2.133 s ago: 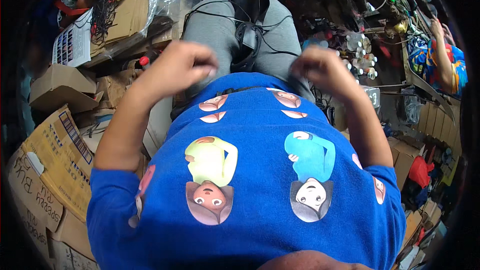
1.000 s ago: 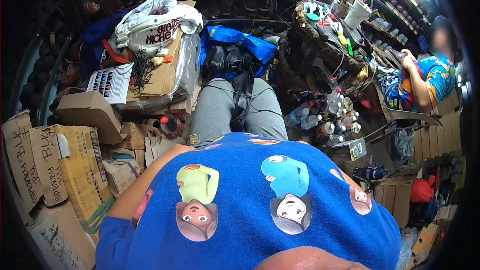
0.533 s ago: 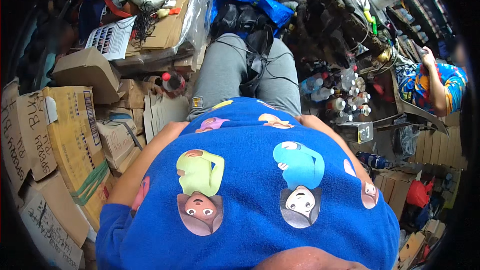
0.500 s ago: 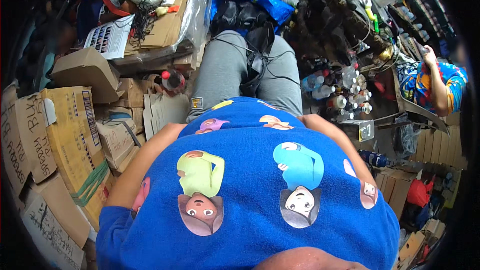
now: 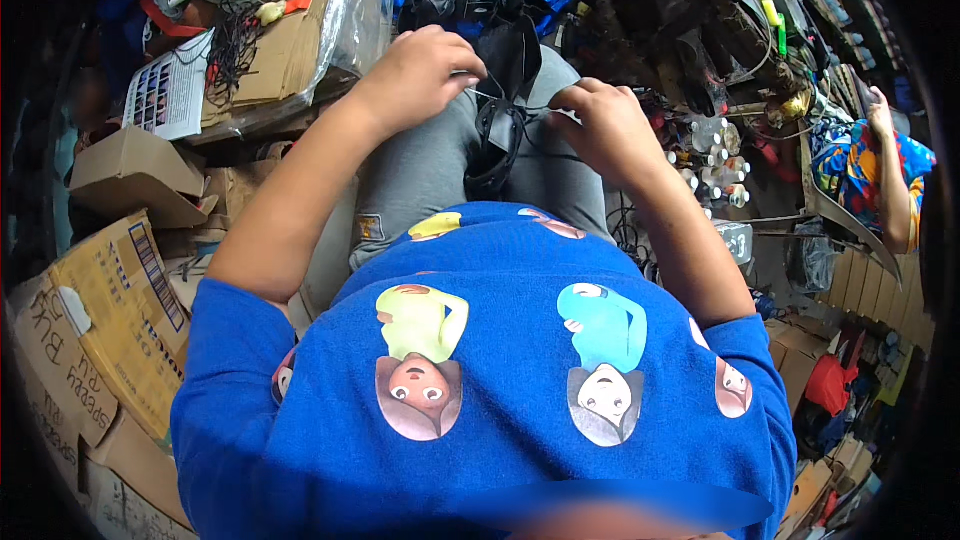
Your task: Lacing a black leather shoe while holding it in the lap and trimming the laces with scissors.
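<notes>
Seated person in grey trousers, viewed from above. Left hand (image 5: 425, 70) is raised over the left thigh, grip pressed together, fingers curled and pinching a thin black cord (image 5: 510, 103). Right hand (image 5: 605, 125) sits over the right thigh, grip likewise closed, thumb and fingers pinching the same cord. The cord runs taut and near-level between the two hands, very fine, dark, hard to follow at its ends.

Below the cord, in the lap between the thighs, lies a black rounded object of leather-like material (image 5: 497, 145), glossy, with loops of the cord trailing on it; its exact kind cannot be told. It touches both trouser legs.

Surroundings: flattened brown cardboard boxes (image 5: 110, 330) to the person's left, a cluster of small white-capped bottles (image 5: 712, 165) to the right, another person in a patterned shirt (image 5: 880, 175) well apart at far right.
</notes>
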A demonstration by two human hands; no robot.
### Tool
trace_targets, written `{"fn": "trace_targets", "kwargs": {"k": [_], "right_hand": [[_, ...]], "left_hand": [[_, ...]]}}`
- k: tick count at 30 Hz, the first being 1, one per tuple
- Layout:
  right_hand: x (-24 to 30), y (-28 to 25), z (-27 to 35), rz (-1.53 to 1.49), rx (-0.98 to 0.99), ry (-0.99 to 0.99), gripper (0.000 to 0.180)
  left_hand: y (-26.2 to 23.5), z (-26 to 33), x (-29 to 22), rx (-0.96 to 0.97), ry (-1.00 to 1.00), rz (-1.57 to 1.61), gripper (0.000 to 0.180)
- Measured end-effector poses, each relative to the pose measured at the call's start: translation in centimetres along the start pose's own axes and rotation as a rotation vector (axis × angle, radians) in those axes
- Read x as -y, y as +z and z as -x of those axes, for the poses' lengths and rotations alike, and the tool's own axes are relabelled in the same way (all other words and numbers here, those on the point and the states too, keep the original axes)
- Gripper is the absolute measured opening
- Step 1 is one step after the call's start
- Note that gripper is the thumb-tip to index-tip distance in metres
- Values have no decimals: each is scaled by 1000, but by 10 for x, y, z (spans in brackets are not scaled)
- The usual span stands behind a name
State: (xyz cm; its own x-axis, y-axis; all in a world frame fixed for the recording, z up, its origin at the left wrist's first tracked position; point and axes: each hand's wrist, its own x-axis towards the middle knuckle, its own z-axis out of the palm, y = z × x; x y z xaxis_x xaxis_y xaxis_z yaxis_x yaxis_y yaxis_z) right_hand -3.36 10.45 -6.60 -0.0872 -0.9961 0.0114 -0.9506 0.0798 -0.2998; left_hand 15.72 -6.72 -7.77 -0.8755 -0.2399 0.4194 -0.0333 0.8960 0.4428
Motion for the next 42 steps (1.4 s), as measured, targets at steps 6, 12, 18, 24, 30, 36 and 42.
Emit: {"fn": "trace_targets", "kwargs": {"k": [6, 12, 18, 24, 30, 36, 42], "right_hand": [[-5, 12, -13, 143, 55, -67, 11], [2, 17, -25, 256, 139, -201, 14], [-14, 26, -26, 193, 120, -278, 17], [-85, 12, 20, 273, 99, -93, 16], [-102, -13, 24, -1269, -286, 475, 18], [-27, -20, -29, -2167, -104, 14, 18], [-71, -6, 42, -710, 270, 58, 22]], "left_hand": [[22, -13, 18, 387, -43, -155, 13], [28, -28, 11, 514, -34, -55, 9], [26, -3, 27, 482, 131, -136, 9], [-70, 67, 73, 404, -374, -228, 22], [-138, 68, 58, -271, -710, 633, 11], [-109, 5, -2, -172, -100, 1675, 37], [-129, 53, 36, 311, -202, -261, 15]]}}
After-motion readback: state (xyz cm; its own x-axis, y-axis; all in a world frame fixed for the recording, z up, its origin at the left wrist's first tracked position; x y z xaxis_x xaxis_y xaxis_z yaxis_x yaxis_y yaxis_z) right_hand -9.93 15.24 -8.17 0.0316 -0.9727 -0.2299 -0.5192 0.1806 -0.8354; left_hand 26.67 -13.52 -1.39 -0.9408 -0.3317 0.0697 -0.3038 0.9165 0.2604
